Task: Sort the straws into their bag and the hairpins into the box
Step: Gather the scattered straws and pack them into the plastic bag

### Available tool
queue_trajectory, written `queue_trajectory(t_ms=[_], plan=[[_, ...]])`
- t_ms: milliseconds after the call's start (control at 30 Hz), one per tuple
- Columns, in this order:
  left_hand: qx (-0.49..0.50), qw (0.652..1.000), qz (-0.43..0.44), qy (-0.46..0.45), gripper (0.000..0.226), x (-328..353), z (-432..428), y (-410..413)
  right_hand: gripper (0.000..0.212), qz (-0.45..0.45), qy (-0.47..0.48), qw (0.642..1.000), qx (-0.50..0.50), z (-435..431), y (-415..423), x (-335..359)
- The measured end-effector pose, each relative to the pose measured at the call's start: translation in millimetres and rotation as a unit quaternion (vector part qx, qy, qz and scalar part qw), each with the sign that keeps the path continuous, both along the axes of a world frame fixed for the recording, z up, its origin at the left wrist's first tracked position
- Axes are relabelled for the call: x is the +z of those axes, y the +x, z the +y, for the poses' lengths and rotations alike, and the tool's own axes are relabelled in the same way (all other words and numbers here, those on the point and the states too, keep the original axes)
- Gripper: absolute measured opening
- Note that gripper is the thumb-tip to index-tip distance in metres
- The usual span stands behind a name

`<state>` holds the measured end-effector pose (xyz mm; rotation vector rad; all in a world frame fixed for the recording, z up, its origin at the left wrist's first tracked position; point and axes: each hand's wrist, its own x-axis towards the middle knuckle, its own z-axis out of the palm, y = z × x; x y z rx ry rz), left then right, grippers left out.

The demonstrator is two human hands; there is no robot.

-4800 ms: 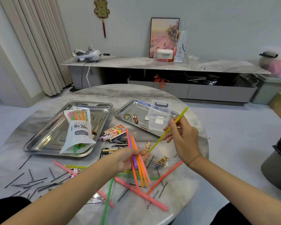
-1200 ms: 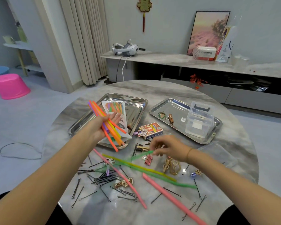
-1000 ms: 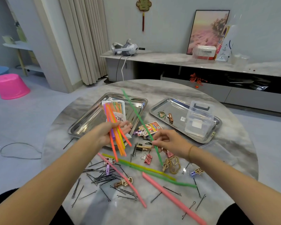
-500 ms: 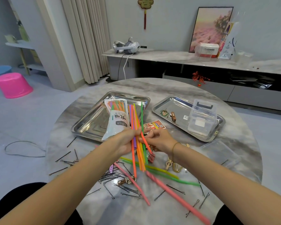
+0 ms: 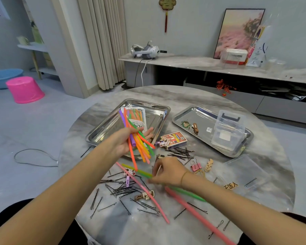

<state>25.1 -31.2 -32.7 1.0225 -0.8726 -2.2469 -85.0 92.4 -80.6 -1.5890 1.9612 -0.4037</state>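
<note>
While left hand (image 5: 124, 144) stays clenched on straw bundle (image 5: 139, 144), right hand (image 5: 166, 174) has dropped to table (image 5: 193, 96), pinching green straw (image 5: 141, 172); bagging pending.

Two steel trays sit on the marble tabletop (image 5: 193, 96) — the left tray (image 5: 102, 131) beyond the fingers, the right tray (image 5: 187, 114) off to their far right. Just right of the fingers lie a printed card box (image 5: 175, 139), a pink binder clip (image 5: 196, 167) and a wooden cutout (image 5: 208, 164). Far past the fingers — a white headset (image 5: 146, 50) on the sideboard (image 5: 193, 62); a pink stool (image 5: 24, 89) and a blue basin (image 5: 0, 76) stand on the floor, far left.
</note>
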Motion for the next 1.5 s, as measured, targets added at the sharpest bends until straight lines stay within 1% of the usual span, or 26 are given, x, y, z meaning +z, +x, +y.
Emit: queue_trajectory(t_ms=[33, 100, 133, 200, 267, 333, 400, 433, 500, 533, 633, 800, 900, 933, 1067, 1167, 1233, 1333, 1400, 1467, 1500], plan=[[0.001, 1.0, -0.006, 0.001, 0.016, -0.4, -0.1, 1.2, 0.025, 0.051, 0.027, 0.998, 0.029, 3.6, 5.2, -2.2], [0.007, 1.0, -0.019, 0.01, 0.016, -1.7, 0.8, 2.8, 0.033, 0.114, 0.047, 0.991, 0.048, 7.9, 13.1, -8.4], [0.011, 1.0, -0.026, 0.014, 0.016, -2.4, 1.1, 3.1, 0.035, 0.126, 0.053, 0.989, 0.053, 8.9, 15.9, -12.1], [0.017, 0.999, -0.034, 0.019, 0.017, -3.5, 2.5, 3.0, 0.037, 0.122, 0.069, 0.988, 0.063, 10.7, 18.8, -19.2], [0.022, 0.999, -0.04, 0.019, 0.02, -6.3, 2.1, 2.4, 0.034, 0.092, 0.075, 0.99, 0.073, 11.1, 19.6, -22.9], [0.026, 0.998, -0.043, 0.021, 0.017, -7.2, 1.8, 2.3, 0.027, 0.053, 0.069, 0.994, 0.07, 7.5, 15.6, -19.6], [0.033, 0.998, -0.051, 0.028, 0.012, -6.9, 2.0, 1.4, 0.018, 0.002, 0.057, 0.998, 0.032, 1.9, 3.4, -9.2], [0.036, 0.997, -0.06, 0.03, 0.011, -6.5, 1.8, 0.9, 0.017, -0.035, 0.051, 0.998, 0.004, -0.7, -4.3, -2.6], [0.048, 0.995, -0.08, 0.031, 0.018, -6.5, 1.8, 0.3, 0.018, -0.121, 0.038, 0.991, -0.053, -2.5, -19.2, 9.0], [0.057, 0.994, -0.087, 0.03, 0.021, -7.1, 1.1, -0.2, 0.017, -0.148, 0.032, 0.986, -0.074, -1.9, -25.6, 14.0], [0.079, 0.992, -0.088, 0.031, 0.026, -8.8, 1.0, -3.6, 0.015, -0.149, 0.046, 0.985, -0.068, 1.3, -41.4, 27.6], [0.117, 0.991, -0.049, 0.04, 0.029, -8.2, 1.9, -6.7, 0.014, -0.165, 0.136, 0.977, -0.024, 6.1, -75.4, 55.4], [0.142, 0.989, -0.028, 0.037, 0.031, -6.6, 3.8, -9.6, 0.012, -0.173, 0.217, 0.961, 0.016, 14.2, -97.2, 66.6], [0.148, 0.988, -0.022, 0.035, 0.031, -6.6, 4.6, -10.7, 0.013, -0.183, 0.227, 0.956, 0.025, 17.2, -104.0, 69.4], [0.155, 0.987, 0.006, 0.047, 0.031, -7.7, 9.6, -13.4, 0.022, -0.248, 0.199, 0.948, -0.004, 25.3, -123.2, 79.9], [0.171, 0.983, 0.025, 0.056, 0.032, -8.5, 13.5, -15.6, 0.029, -0.338, 0.156, 0.925, -0.079, 24.7, -129.7, 75.1], [0.156, 0.986, 0.016, 0.058, 0.03, -9.7, 15.7, -17.7, 0.032, -0.402, 0.129, 0.9, -0.109, 21.4, -128.7, 68.2], [0.108, 0.992, -0.021, 0.061, 0.018, -13.9, 22.4, -22.7, 0.035, -0.476, 0.112, 0.866, -0.107, 17.4, -118.2, 63.0], [0.064, 0.995, -0.03, 0.065, 0.016, -19.5, 30.5, -29.4, 0.028, -0.481, 0.11, 0.866, -0.079, 13.8, -107.3, 59.8], [0.025, 0.998, -0.029, 0.055, 0.025, -26.8, 38.5, -37.1, 0.017, -0.466, 0.106, 0.877, -0.053, 9.5, -96.3, 54.3], [0.01, 0.998, -0.034, 0.048, 0.027, -29.6, 42.9, -40.4, 0.015, -0.461, 0.102, 0.88, -0.043, 7.5, -91.5, 50.8]])
